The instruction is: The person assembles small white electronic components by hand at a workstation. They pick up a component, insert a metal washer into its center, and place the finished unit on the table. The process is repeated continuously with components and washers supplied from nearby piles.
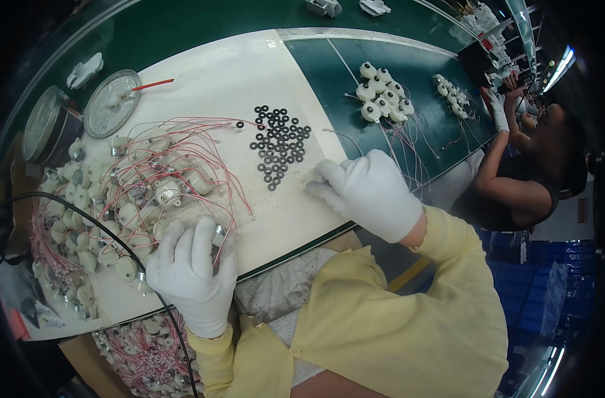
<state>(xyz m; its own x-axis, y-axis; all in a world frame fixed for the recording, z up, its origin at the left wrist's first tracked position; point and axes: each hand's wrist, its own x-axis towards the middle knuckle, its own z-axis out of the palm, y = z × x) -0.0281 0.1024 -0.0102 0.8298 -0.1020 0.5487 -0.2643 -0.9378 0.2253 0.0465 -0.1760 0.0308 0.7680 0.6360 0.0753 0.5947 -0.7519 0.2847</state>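
My left hand (195,275), in a white glove, is at the near edge of the white table, beside the heap of small motors. Its fingers and thumb close on a small motor (218,235), whose silver metal side shows between them. My right hand (372,196), also gloved, is over the table's right part with its fingers curled. What they hold, if anything, is hidden. A pale wire (345,137) with a small end runs up to the back of that hand. Left of the right hand lie many black rubber rings (279,146), loosely spread.
White motors (90,225) with red and pink wires pile up on the left. Behind them stand a round tub (47,126) and a lid (113,104) with a red stick (153,85). Ring-topped motors (384,96) sit on the green mat. A black cable (100,222) crosses in front. A co-worker (521,179) works at right.
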